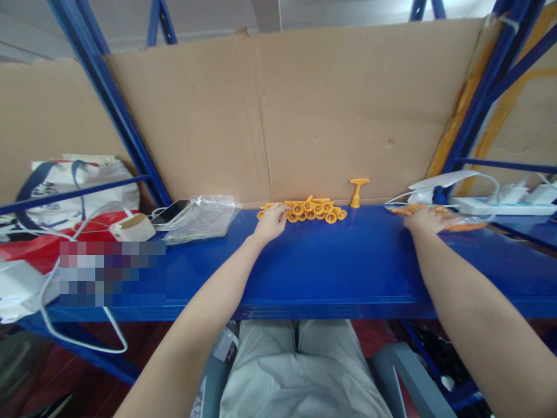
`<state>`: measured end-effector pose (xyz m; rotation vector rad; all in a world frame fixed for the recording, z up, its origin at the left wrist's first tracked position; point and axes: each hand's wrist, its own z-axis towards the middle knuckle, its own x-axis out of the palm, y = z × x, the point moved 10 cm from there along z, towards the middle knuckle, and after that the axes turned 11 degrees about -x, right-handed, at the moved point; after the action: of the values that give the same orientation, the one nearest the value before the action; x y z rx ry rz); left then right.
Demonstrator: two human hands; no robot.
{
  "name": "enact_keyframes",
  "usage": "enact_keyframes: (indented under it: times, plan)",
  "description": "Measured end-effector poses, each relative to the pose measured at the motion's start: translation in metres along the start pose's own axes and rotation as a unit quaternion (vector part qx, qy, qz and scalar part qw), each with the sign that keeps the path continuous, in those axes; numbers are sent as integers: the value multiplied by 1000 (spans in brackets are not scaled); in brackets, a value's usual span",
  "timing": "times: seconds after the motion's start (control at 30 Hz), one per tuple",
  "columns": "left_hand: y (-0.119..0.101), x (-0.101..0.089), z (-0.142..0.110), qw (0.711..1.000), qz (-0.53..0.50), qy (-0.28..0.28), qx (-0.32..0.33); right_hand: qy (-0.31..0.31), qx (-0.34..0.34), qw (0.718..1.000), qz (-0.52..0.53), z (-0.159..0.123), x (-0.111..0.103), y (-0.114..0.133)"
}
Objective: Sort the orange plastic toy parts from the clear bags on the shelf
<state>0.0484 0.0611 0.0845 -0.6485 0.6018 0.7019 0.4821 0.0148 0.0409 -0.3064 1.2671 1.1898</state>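
Orange pieces [319,208] are lying heaped at the back of the shelf [331,261], many of them facing their cupped ends forward. At the heap's left end, the left hand [272,222] is curling its fingers against the stack; the view is not letting me tell whether it is gripping one. Well to the right, the right hand [425,220] is resting over a clear bag [463,225], its fingertips hiding too much for me to tell whether they are closing on anything. The bag seems to be holding more orange parts, though glare is blurring its contents. By my reading, the person is handling loose and bagged pieces at once, and the next move is calling for a light pinch, since rounded pieces could be rolling at a nudge. A lone piece [357,191] is standing upright just right of the heap. Blue and glossy, the shelf is carrying a phone [172,213] and a flat packet [204,220] on the left and a power strip [507,206] on the right. Beyond, cardboard [348,110] is walling off the back, blue posts [117,110] are framing it, and a pale ceiling [209,17] is showing above.
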Motion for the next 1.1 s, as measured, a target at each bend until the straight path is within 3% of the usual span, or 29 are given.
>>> enact_keyframes:
  times: [0.1, 0.33, 0.53, 0.63, 0.77, 0.87, 0.93, 1.03, 1.1]
  plan:
    - [1, 1, 0, 1000, 4, -2, 3, 14, 65, 998, -22, -4, -2, -13]
    - [2, 5, 0, 1000, 11, 6, 9, 2, 59, 998, -25, -9, -16, -17]
    - [-1, 6, 0, 1000, 6, 3, 24, -15, 47, 999, 11, -7, -15, -17]
    - [-1, 6, 0, 1000, 6, 10, 26, -33, 5, 999, 9, -6, -15, -6]
    - [-1, 6, 0, 1000, 4, 16, 25, -33, -112, 993, -33, -1, -13, 32]
    - [2, 6, 1, 1000, 10, 16, 17, 23, -199, 979, -45, 4, 4, 66]
    - [6, 6, 2, 1000, 24, 12, -3, 97, -264, 959, -25, 1, 28, 91]
    - [22, 1, 3, 996, 61, -18, -66, 197, -332, 922, 8, -12, 66, 118]
    - [41, -6, 3, 986, 86, -56, -130, 213, -350, 912, 29, -17, 83, 127]
